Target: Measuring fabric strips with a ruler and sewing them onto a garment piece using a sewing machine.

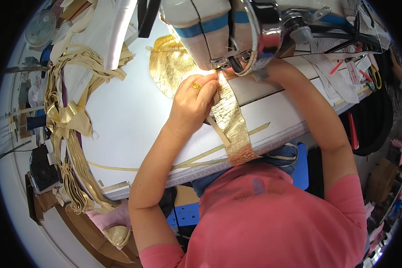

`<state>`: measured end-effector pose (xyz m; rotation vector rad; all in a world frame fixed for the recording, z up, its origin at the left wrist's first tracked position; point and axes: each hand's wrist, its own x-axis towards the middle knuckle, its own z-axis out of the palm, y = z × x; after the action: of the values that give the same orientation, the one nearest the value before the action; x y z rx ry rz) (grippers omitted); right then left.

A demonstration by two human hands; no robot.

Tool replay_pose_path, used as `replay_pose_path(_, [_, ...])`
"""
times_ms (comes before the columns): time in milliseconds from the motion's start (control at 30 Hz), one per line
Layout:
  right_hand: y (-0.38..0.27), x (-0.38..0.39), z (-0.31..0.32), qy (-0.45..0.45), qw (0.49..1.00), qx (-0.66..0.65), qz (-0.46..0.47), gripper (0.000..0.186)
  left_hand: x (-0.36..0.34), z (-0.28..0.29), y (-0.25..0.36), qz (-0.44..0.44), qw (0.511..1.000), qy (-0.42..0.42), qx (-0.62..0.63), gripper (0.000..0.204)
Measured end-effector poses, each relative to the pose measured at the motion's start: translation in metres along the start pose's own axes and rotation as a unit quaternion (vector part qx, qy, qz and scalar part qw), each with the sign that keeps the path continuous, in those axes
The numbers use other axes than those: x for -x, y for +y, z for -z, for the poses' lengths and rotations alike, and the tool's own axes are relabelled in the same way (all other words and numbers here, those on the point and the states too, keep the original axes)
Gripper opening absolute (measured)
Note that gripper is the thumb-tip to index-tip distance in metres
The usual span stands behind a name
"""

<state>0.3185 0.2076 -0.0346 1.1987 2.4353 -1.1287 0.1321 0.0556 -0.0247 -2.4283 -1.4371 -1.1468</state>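
Observation:
A white sewing machine (190,33) with a blue stripe stands over the white table. My left hand (193,100), with a gold ring, is closed near the presser foot (219,64), thumb and fingers pinching shiny gold fabric (230,107). One strip of that fabric hangs from there toward the table's front edge and onto my lap. A wider gold piece (165,64) lies on the left beyond the hand. A narrow beige strip (219,130) hangs below my left hand. My right hand (276,69) is beside the machine's needle area, its fingers mostly hidden behind a shiny chrome part (269,31).
A thick bundle of gold strips (73,152) drapes over the table's left side. Thin gold strips (201,156) lie along the ruler (281,137) at the front edge. White pattern pieces (335,80), red tools and yellow-handled scissors (376,76) lie at the right.

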Motion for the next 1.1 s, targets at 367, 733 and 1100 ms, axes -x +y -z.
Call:
replay_pose_path(367, [-0.009, 0.02, 0.007, 0.04, 0.999, 0.009, 0.015, 0.037, -0.01, 0.005, 0.001, -0.03, 0.998, -0.006, -0.05, 0.02])
replay_pose_path(733, [-0.002, 0.011, 0.001, 0.043, 0.995, 0.036, 0.078, 0.033, -0.005, 0.011, 0.005, -0.026, 0.993, 0.013, -0.113, 0.016])
replay_pose_path(1100, [0.024, -0.017, -0.014, 0.061, 0.99, 0.058, 0.114, 0.032, -0.011, 0.008, 0.01, -0.063, 0.989, 0.0, -0.132, 0.015])
